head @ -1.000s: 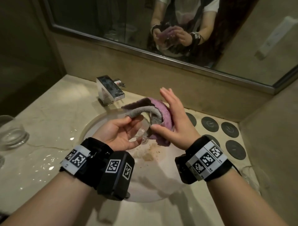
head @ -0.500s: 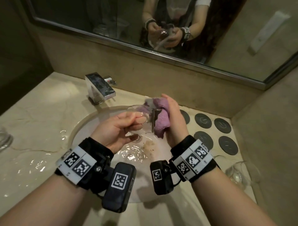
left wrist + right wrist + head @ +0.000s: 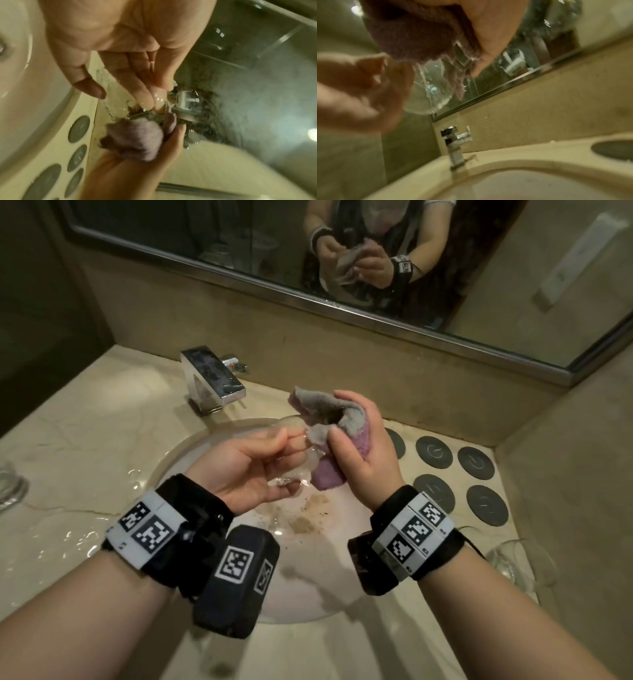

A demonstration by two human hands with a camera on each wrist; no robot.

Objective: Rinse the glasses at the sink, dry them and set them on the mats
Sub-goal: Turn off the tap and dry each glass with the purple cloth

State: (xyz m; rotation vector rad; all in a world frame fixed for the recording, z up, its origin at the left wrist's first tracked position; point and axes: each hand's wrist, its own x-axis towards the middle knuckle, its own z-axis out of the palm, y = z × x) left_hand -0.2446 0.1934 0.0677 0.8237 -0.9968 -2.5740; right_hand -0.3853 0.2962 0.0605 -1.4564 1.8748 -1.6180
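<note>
My left hand (image 3: 287,460) holds a clear glass (image 3: 289,424) tilted over the white sink basin (image 3: 308,587), fingers curled round its bowl. My right hand (image 3: 339,419) grips a purple and grey cloth (image 3: 325,474) bunched against the glass mouth, thumb pinching the grey edge. In the left wrist view my left hand (image 3: 120,88) wraps the wet glass (image 3: 116,105), with the cloth (image 3: 135,136) at its rim. From the right wrist, the cloth (image 3: 412,33) covers the upper part of the glass (image 3: 429,97). Several dark round mats (image 3: 435,451) lie on the counter to the right, all bare.
A chrome faucet (image 3: 212,378) stands behind the basin. One more glass (image 3: 10,487) sits at the far left counter edge, another (image 3: 517,563) at the right near the mats. Water pools on the left counter (image 3: 78,535). A mirror (image 3: 342,251) runs along the back wall.
My right hand, flat behind the cloth a second ago, has curled round it and worked it onto the glass rim. My left hand has kept hold of the glass.
</note>
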